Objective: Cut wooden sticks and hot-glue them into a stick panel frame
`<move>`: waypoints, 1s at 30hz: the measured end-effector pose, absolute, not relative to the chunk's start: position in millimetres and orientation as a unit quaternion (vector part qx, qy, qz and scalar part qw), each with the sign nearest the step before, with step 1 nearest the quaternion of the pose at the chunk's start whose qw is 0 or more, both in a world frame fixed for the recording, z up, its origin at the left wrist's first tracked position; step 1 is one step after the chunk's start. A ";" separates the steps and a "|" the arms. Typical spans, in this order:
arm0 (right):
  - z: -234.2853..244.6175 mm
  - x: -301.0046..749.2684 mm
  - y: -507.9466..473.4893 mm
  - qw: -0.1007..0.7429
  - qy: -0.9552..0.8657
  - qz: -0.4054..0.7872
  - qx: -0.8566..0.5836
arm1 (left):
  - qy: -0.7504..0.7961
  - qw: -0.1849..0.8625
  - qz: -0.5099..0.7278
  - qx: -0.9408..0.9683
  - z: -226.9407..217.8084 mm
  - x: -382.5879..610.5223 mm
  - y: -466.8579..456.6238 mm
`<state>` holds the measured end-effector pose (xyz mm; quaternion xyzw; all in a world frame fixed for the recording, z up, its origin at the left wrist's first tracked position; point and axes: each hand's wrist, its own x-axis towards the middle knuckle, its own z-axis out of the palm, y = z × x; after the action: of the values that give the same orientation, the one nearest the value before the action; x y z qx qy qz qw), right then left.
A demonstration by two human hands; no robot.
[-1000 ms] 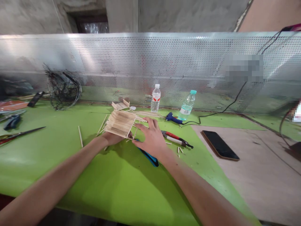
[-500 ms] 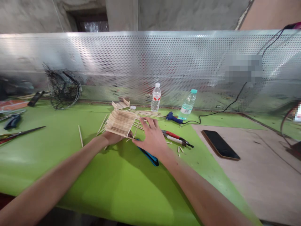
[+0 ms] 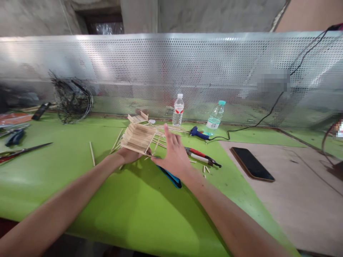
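Observation:
A small model built of thin wooden sticks [image 3: 140, 137] sits on my left hand [image 3: 128, 156], which supports it from below; most of those fingers are hidden under it. An open frame of sticks juts from the model's right side. Beside that frame is my right hand [image 3: 175, 153], index finger raised and thumb spread apart. Its thumb tip is close to the frame's lower corner; whether it touches I cannot tell. A second, smaller stick piece [image 3: 138, 117] lies behind the model. Loose wooden sticks [image 3: 171, 128] are scattered around, and a blue-and-black strip-like item [image 3: 171, 177] lies below my right hand.
A blue glue gun [image 3: 198, 133] with a black cord and two water bottles [image 3: 178, 112] stand toward the perforated metal panel [image 3: 150, 71]. Red-and-white handled pliers [image 3: 200, 156] and a phone [image 3: 252, 164] are at right. Scissors [image 3: 24, 151] and a wire bundle [image 3: 72, 101] are at left.
My right index finger has lifted away from the stick frame and now points upward. The model and my left hand have stayed nearly in place.

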<state>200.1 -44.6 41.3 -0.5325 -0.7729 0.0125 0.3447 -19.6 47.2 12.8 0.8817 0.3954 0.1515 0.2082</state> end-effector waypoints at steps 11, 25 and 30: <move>33.1 202.3 -38.5 0.380 -0.720 0.220 -0.538 | 0.360 0.227 0.131 0.895 21.3 -20.1 38.2; 35.7 204.4 -42.8 0.223 -0.802 0.110 -0.542 | 0.396 0.235 0.155 0.874 12.6 -19.8 47.5; 31.3 204.6 -39.9 0.220 -0.807 0.097 -0.540 | 0.392 0.276 0.164 0.862 14.2 -20.1 45.7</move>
<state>204.6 -39.9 31.3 -0.5400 -0.8066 0.0966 0.2202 -20.1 45.7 14.2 0.8624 0.3916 0.1636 0.2758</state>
